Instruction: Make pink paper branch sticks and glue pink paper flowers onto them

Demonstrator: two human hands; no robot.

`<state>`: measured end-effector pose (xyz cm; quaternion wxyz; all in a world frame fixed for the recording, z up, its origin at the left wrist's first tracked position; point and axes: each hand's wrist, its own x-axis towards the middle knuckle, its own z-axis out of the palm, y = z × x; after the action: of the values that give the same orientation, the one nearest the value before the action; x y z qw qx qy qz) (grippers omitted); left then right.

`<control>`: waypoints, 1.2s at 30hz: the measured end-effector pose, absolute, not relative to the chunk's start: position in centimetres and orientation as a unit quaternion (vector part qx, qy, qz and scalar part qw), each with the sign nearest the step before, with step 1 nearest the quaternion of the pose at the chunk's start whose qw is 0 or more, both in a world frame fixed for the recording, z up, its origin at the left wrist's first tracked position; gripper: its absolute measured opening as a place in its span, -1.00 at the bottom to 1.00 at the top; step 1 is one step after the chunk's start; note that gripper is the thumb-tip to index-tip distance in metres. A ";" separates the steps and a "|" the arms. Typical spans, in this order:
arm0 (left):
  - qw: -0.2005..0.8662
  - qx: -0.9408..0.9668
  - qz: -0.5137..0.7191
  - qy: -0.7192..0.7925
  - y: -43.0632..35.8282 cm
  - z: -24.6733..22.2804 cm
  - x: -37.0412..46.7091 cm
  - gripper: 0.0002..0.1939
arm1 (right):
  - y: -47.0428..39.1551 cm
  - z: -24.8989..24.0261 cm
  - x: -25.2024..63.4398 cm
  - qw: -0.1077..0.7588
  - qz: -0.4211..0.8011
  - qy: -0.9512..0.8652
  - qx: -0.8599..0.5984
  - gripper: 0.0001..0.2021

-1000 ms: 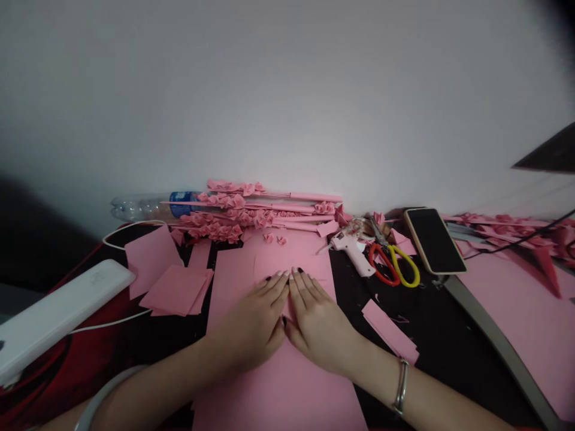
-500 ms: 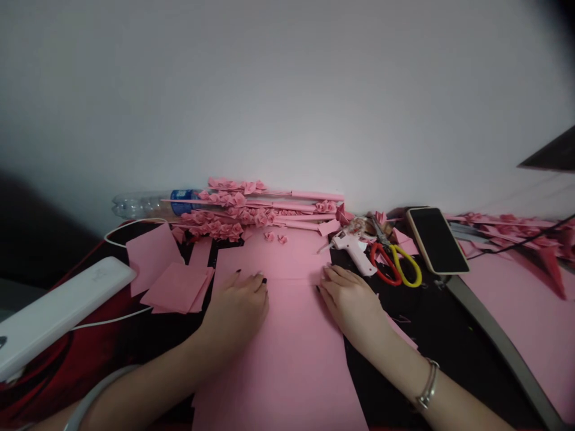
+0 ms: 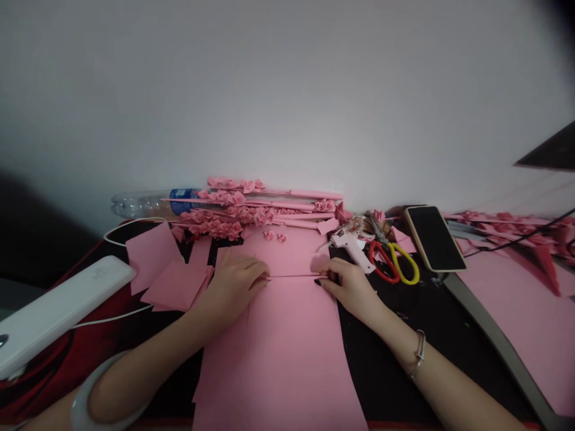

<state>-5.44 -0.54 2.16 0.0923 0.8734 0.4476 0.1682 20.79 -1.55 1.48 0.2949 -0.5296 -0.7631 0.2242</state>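
Note:
A large sheet of pink paper lies lengthwise before me, with other pink paper under it. Its far edge runs as a thin dark line between my hands and looks slightly raised. My left hand pinches that edge on the left, thumb on the near side and fingers curled beyond it. On the right, my right hand grips the same edge between thumb and curled fingers. Just past the edge, two small folded paper flowers rest on more pink paper.
Paper flower stems and a plastic bottle lie along the wall. To the right are a glue gun, scissors and a phone. Pink squares and a white power strip-like device sit left.
My hands have gone from lying on the paper to pinching its far edge. The fingers have curled in, and the edge now stands out as a darker line.

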 end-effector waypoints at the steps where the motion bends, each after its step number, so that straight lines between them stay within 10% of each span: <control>1: 0.099 0.874 0.174 0.442 -0.4 2.0 -5.5 -0.85 | -1.6 1.5 20.8 0.298 0.229 -0.765 -0.522 -0.82; 9: 0.095 0.901 0.208 0.369 0.4 0.8 -5.8 -0.75 | -1.7 1.4 20.5 0.303 0.105 -0.838 -0.441 -0.82; 17: 0.061 0.918 0.138 0.366 -1.2 2.7 -4.9 -0.74 | -3.2 1.5 19.6 0.129 -0.033 -0.900 -0.415 -0.74; 24: 0.079 0.929 0.101 0.347 -2.2 0.7 -3.1 -0.39 | -5.1 1.4 16.0 0.080 -0.032 -0.916 -0.391 -0.54; 36: 0.073 0.878 -0.028 0.472 -2.4 3.6 -3.7 -0.57 | -5.0 2.5 18.4 0.001 -0.112 -0.858 -0.501 -0.75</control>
<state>-3.70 -2.36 3.58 0.0733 0.8780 0.4722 -0.0284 18.39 -5.01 2.50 0.0007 -0.5011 -0.8580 -0.1124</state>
